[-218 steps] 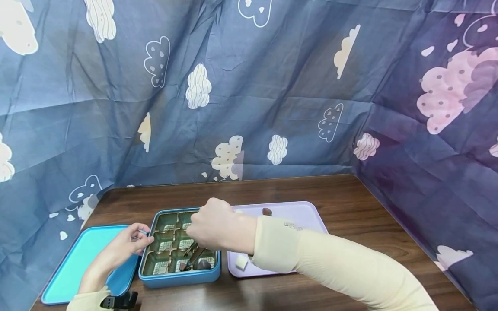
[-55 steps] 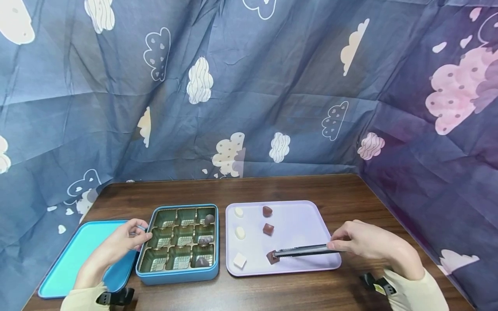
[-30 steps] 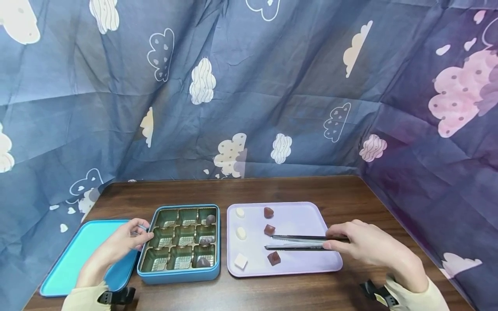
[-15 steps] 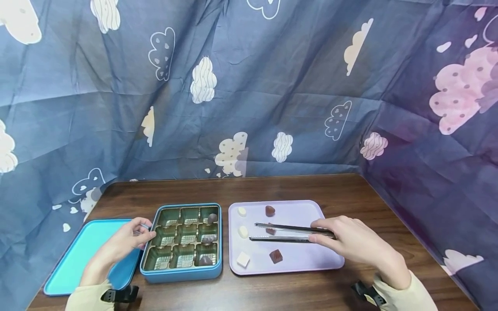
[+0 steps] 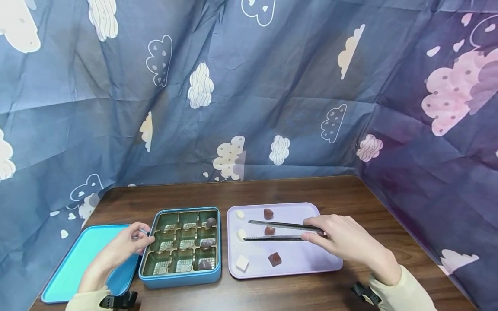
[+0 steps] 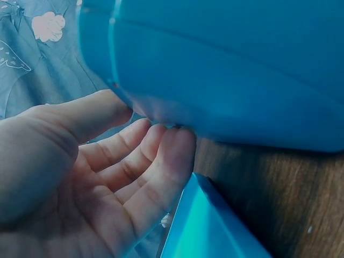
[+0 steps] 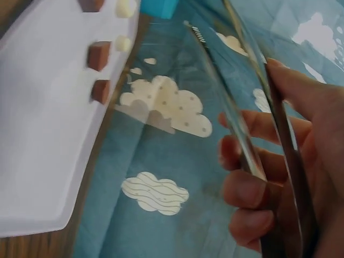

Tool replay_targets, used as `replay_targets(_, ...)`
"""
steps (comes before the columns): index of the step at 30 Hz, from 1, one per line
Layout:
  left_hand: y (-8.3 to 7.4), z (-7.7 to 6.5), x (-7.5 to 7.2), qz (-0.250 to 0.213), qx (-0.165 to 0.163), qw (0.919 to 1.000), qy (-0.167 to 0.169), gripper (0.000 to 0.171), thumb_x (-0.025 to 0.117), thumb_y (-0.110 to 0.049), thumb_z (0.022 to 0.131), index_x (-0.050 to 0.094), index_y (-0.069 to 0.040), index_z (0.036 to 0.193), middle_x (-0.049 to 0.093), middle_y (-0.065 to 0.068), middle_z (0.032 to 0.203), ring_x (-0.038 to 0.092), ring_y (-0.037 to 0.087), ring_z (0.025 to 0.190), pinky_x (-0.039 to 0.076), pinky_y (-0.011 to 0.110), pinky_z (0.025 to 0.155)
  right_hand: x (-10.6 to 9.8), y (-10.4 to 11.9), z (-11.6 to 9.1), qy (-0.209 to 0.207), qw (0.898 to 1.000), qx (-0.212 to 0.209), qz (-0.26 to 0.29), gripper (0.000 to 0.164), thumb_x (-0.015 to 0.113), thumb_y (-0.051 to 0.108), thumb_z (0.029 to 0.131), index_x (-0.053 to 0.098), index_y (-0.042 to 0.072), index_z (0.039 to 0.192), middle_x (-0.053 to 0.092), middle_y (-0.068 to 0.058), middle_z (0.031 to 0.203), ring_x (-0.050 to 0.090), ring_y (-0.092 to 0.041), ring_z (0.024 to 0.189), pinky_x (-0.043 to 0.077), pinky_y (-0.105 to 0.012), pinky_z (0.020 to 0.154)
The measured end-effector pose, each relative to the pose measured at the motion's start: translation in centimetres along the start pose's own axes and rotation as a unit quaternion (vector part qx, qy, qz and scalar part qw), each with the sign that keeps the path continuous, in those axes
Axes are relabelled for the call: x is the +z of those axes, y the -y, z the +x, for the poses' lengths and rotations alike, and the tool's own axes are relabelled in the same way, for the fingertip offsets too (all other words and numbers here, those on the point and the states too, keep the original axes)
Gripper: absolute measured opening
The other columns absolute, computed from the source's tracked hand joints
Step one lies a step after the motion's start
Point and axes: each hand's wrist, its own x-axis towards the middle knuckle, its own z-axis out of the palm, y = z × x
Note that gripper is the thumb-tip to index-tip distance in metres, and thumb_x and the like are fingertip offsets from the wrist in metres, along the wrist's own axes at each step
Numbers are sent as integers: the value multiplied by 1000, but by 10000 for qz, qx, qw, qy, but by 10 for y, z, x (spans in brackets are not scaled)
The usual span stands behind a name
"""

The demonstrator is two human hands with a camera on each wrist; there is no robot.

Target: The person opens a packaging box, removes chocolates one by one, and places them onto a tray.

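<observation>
My left hand (image 5: 124,247) holds the left wall of the blue box (image 5: 180,283), thumb over the rim and fingertips against the outside, as the left wrist view shows. Inside is a gold insert of cells; its right column holds a round dark chocolate (image 5: 210,222), a ridged one (image 5: 207,243) and another dark one (image 5: 204,264). My right hand (image 5: 342,236) grips black tongs (image 5: 285,225), spread apart above the lilac tray (image 5: 307,261). One tip overlaps the middle white oval chocolate (image 5: 241,235); the middle brown chocolate (image 5: 269,231) shows between the arms.
Also on the tray are another white oval (image 5: 240,214), a white square (image 5: 242,262), a brown rounded chocolate (image 5: 268,213) and a brown square (image 5: 274,259). A turquoise lid (image 5: 79,261) lies left of the box. Patterned blue cloth (image 5: 249,116) hangs behind the table.
My right hand has gone from over the box to the tray. The tongs have left the brown square, spread apart and moved left and back toward the white ovals. My left hand stays.
</observation>
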Motion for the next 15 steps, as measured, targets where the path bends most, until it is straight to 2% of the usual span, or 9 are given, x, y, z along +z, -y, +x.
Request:
replay_targets(5,2,-1,3,-126,47,9999,-37,36,66,-15,95,45,7,115,53,9,87,57,21,72,52,33,65,-6,-2,7,-186,9980,-486,-362,31,64,48,92,70,20,103,64,16,87,52,2,62,42,-24,47)
replay_targets(9,3,0,4,-144,28,9999,-8,36,65,-14,95,44,7,116,52,8,87,56,21,70,52,33,64,-13,-2,15,-229,9933,-896,-692,29,66,48,91,69,21,101,53,19,75,38,6,52,30,-20,40)
replay_targets(12,2,0,3,-189,-40,9998,-43,37,66,-14,94,44,7,117,52,8,87,56,21,71,52,33,64,-16,0,23,-223,9865,-1265,-1020,27,65,50,90,65,23,96,41,17,69,32,3,48,22,-21,38)
replay_targets(15,2,-1,2,-196,-41,9998,-69,38,66,-14,94,44,7,116,52,9,88,57,21,72,53,33,65,-22,3,34,-284,9744,-1656,-1493,31,66,50,89,59,20,89,38,12,66,37,-3,47,22,-24,36)
